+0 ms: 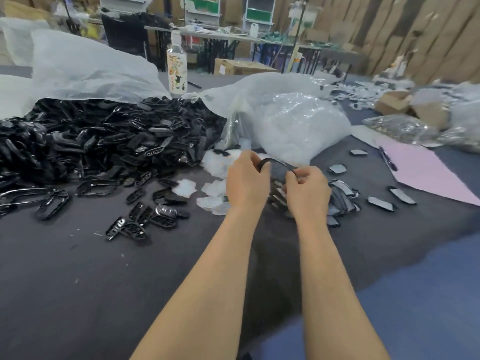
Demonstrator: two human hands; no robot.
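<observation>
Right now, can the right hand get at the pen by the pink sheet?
Probably yes, if it lets go first. The right hand and left hand both grip a black part; the pen lies to its right at the pink sheet's edge, with only flat parts on the table between.

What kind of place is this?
Probably a small factory or packing workshop: a heap of identical black plastic parts spills from a bag, cardboard boxes line the wall, left hand and right hand hold one part.
</observation>
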